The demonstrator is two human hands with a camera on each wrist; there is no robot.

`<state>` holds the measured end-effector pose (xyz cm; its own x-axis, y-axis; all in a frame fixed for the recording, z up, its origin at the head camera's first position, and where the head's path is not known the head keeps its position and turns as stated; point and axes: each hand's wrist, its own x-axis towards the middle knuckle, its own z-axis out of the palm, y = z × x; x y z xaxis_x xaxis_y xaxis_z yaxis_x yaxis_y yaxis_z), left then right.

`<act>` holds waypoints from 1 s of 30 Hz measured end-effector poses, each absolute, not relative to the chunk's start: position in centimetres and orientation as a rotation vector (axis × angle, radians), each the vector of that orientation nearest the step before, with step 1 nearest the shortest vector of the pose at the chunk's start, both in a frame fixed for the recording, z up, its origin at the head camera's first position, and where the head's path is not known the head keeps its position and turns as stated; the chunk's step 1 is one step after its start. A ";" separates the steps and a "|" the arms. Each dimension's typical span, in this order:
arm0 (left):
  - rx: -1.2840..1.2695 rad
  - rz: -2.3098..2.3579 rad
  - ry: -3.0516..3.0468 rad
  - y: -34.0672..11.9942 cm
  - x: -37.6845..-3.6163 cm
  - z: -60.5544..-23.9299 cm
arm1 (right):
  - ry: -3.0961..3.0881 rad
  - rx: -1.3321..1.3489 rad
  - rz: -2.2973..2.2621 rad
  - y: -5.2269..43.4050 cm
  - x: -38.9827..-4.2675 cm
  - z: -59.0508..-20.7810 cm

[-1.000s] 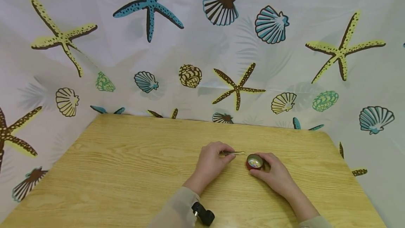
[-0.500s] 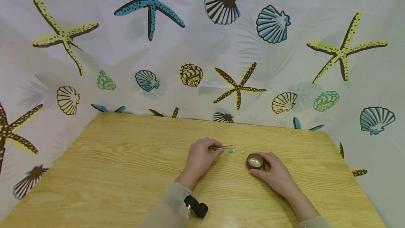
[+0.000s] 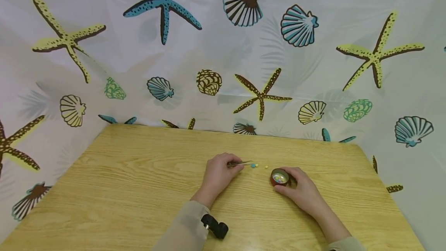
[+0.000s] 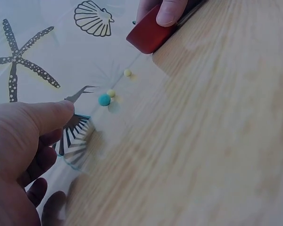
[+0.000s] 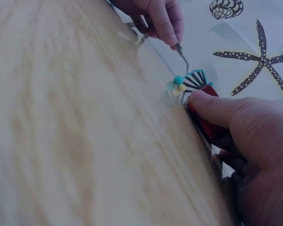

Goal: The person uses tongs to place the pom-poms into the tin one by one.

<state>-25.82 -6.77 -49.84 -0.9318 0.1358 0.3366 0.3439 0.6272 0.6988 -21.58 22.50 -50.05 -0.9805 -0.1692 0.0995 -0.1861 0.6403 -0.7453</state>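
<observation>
From the head cam, your left hand [image 3: 217,171] is pinching a pair of tweezers [image 3: 240,163], tips pointing right at a teal bead [image 3: 253,165], with two yellow beads [image 3: 266,167] just past it on the wooden table [image 3: 139,189]. Your right hand [image 3: 301,189] is curled round a little red tin [image 3: 280,177] full of beads, a bit nearer. Left wrist cam: tweezer tips sit just short of the teal bead, not touching. Right wrist cam: thumb pressed on the tin's red side, beads right beside it.
</observation>
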 end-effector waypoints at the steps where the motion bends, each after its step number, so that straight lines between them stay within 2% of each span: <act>1: -0.386 -1.192 -2.605 -6.8 -25.8 -49.9 | -2.824 0.309 1.290 22.5 -21.6 -50.1; 30: -0.403 -1.105 -2.647 -6.7 -26.1 -50.5 | -2.814 0.349 1.288 22.7 -21.7 -50.2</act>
<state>-26.12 -6.73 -50.52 -0.9319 0.1582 0.3265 0.3434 0.6752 0.6528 -21.68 22.70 -50.21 -0.9745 -0.1914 0.1169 -0.2135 0.6328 -0.7443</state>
